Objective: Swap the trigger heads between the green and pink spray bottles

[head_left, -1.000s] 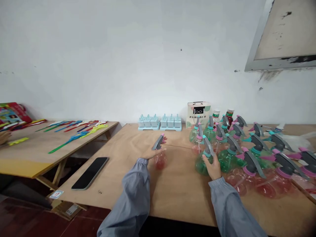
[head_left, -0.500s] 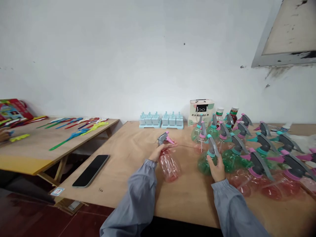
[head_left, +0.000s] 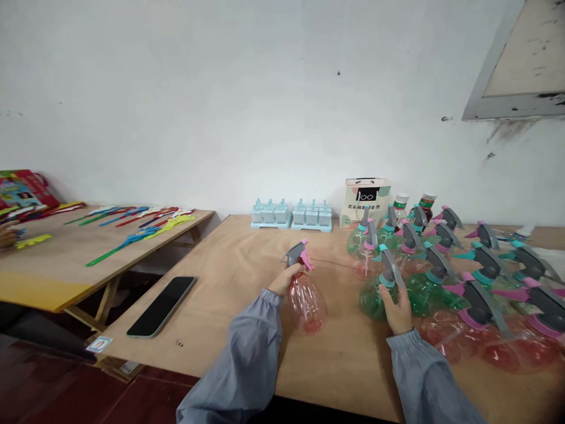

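Two hands, both yours, each engaged: your left hand, fingers wrapped round the upper part of one red spray bottle, clear-bodied, grey-headed with pink trim, leaning slightly, above the middle of your wooden table, base contact with the wood impossible to tell; your right hand, thumb and fingers pinching the grey head and neck of one green spray bottle, upright, at the near left edge of a close-packed group of spray bottles, red and green; behind that group, one printed paper bag against the wall; to its left, two pale blue mould trays, side by side; at your left, one black-screened phone, lying flat; beyond, a second table bearing coloured strips, with a co-worker's hand at its far left
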A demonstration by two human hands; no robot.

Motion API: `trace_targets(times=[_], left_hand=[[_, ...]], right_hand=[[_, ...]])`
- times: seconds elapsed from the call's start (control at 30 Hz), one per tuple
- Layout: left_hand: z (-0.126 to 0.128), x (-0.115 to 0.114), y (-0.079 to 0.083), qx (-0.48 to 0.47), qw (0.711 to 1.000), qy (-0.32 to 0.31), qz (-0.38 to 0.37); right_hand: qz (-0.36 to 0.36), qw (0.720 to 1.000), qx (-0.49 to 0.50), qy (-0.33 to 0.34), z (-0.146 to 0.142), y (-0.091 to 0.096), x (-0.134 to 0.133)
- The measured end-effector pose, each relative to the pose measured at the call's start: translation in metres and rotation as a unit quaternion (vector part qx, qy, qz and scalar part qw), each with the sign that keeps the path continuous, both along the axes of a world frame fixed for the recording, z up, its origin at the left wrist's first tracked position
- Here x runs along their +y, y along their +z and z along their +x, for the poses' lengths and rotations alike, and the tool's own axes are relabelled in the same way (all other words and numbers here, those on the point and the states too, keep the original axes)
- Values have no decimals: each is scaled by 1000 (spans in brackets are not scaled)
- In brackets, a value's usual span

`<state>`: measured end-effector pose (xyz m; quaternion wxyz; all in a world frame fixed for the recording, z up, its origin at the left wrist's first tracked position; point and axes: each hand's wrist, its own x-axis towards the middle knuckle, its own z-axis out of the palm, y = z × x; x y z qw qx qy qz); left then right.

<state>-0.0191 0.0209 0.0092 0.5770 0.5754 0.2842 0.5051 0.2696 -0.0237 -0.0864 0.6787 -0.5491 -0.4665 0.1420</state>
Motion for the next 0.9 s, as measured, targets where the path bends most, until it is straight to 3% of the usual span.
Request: trace_targets(times=[0.53, 0.73, 0.9], left_hand=[[-7, 0, 3, 8, 1000, -14, 2], [-6, -1, 6, -34, 999, -15, -9], [-7, 1, 5, -97, 995, 20, -15]], right_hand=[[5, 1000, 4, 9, 3, -5, 1], [9, 1000, -6, 6, 4, -6, 2], [31, 999, -24, 8, 4, -8, 3]])
